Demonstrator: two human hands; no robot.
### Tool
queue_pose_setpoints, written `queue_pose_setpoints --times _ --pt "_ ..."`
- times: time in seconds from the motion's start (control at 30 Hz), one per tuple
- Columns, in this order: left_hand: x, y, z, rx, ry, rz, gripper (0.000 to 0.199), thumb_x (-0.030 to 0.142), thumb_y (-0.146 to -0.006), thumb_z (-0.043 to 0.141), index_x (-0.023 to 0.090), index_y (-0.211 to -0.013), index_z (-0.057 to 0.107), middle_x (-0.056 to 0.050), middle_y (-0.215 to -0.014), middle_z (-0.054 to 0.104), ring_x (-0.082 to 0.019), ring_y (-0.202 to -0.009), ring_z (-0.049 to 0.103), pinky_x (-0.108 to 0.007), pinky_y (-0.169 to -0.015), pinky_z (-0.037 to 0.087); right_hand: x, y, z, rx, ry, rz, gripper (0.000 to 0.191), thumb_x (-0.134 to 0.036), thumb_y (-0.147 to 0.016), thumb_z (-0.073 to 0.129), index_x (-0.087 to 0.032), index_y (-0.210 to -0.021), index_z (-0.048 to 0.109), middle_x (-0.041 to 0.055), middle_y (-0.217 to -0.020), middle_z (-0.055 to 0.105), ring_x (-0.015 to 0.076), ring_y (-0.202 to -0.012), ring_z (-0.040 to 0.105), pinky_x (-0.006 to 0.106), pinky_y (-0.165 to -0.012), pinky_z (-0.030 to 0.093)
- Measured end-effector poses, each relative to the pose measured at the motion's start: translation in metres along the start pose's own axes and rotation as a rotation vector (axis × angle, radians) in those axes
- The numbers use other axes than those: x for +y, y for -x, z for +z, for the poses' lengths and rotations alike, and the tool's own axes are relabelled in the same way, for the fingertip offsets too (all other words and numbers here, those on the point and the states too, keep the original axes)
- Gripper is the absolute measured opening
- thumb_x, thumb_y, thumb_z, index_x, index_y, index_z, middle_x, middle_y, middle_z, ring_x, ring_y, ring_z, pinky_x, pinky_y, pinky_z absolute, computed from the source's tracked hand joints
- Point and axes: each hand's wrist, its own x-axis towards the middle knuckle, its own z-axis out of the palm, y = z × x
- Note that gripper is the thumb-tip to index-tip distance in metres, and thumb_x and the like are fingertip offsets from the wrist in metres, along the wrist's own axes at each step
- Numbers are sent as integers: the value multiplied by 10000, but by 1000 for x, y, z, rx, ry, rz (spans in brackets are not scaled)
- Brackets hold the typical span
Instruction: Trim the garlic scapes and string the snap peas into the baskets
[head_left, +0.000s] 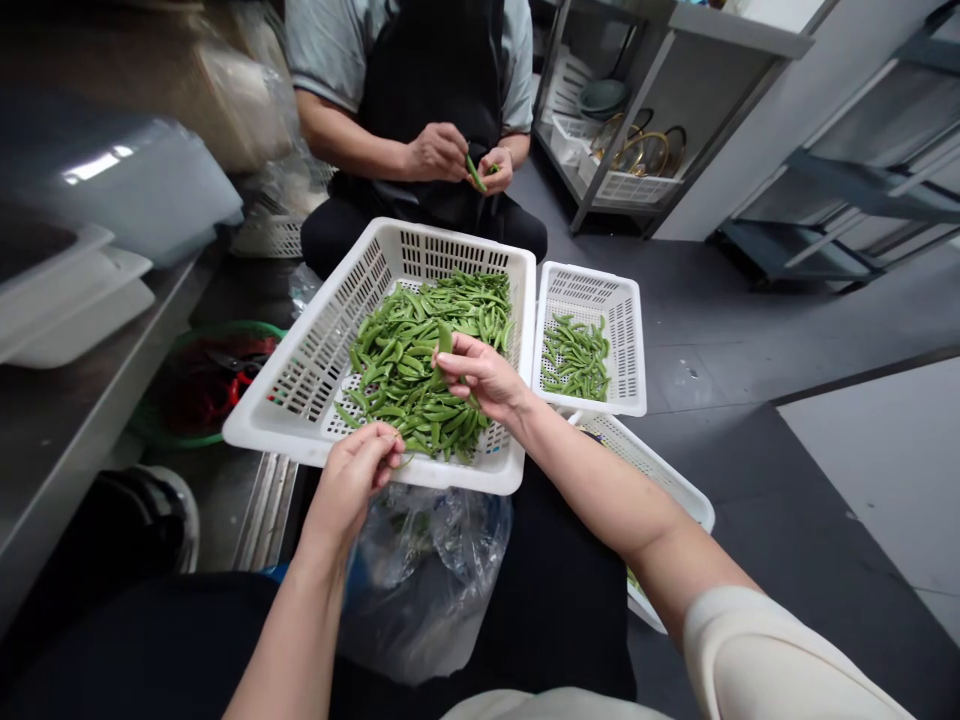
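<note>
A large white slotted basket [277, 425] holds a heap of green pea pods [420, 350]. Over the heap, my right hand [480, 375] is closed on a pea pod [445, 338], held upright between thumb and fingers. My left hand [358, 465] is at the basket's near rim, thumb and fingertips pinched together. A thin pale green strand seems to show at those fingertips, too small to name surely. Beneath the near rim is a clear plastic bag [435, 590] with some green bits inside.
Across the basket sits a person in a black apron [431, 80], a pod in their hands [442, 155]. At right are a smaller basket [630, 350] with pods and another white basket [675, 480]. A green basin [172, 430] and metal counter [97, 420] stand left.
</note>
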Motion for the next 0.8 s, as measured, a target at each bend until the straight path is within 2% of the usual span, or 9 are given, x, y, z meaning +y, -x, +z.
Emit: queue_pose_setpoints --times 0.13,0.27,0.37,0.43,0.47,0.53,0.63,0.73,0.8 --pt "-1 -5 5 21 -97 123 269 442 -698 566 183 -767 595 54 -534 478 -78 -420 362 -177 -390 244 5 4 10 -61 36 19 348 -261 -582 789 -150 -746 503 -46 -677 517 24 -494 386 125 -370 267" --pt "10 -7 9 -43 -294 360 256 427 -759 528 192 -656 537 53 -519 433 -103 -490 394 -214 -480 326 6 2 14 -136 28 82 364 -393 -657 761 -152 -744 503 -42 -637 527 32 -487 411 123 -361 283" --pt "25 -3 7 -108 -471 463 279 378 -789 477 190 -585 505 41 -523 428 -112 -520 403 -228 -511 324 3 -3 7 -190 32 273 512 -646 -827 450 -152 -693 473 -41 -508 468 36 -393 361 132 -315 241" --pt "36 0 3 -168 -588 479 280 366 -793 473 185 -585 519 37 -529 437 -114 -526 408 -234 -515 315 0 -5 1 -246 118 407 621 -716 -843 281 -153 -644 450 -43 -439 433 33 -324 305 141 -287 210" --pt "40 1 2 -187 -631 486 280 361 -791 477 181 -582 525 35 -530 445 -114 -529 411 -236 -518 313 -1 -4 -1 -296 179 444 627 -727 -829 305 -150 -628 448 -40 -432 444 30 -309 298 143 -280 203" --pt "44 0 2 -181 -658 501 276 354 -785 487 176 -581 542 32 -531 459 -112 -533 420 -234 -522 311 -3 0 -2 -422 276 432 570 -692 -750 522 -141 -618 461 -40 -449 476 23 -311 312 140 -282 205" --pt "40 -4 6 -111 -537 484 261 347 -757 530 172 -564 542 31 -517 451 -99 -520 409 -214 -500 306 -4 8 2 -496 335 256 456 -511 -622 757 -125 -655 516 -66 -490 475 15 -356 347 130 -312 232" --pt "32 -8 13 -43 -160 327 256 374 -705 595 174 -564 521 45 -478 419 -66 -428 318 -181 -396 228 -3 10 7 -418 338 101 355 -443 -700 704 -113 -714 573 -56 -531 500 15 -381 355 134 -326 236" --pt "30 -7 15 -37 92 194 247 376 -649 659 172 -588 534 57 -465 416 -44 -379 265 -158 -347 164 -3 7 6 -301 274 19 303 -413 -745 645 -117 -739 582 -36 -573 543 20 -392 361 140 -327 241"
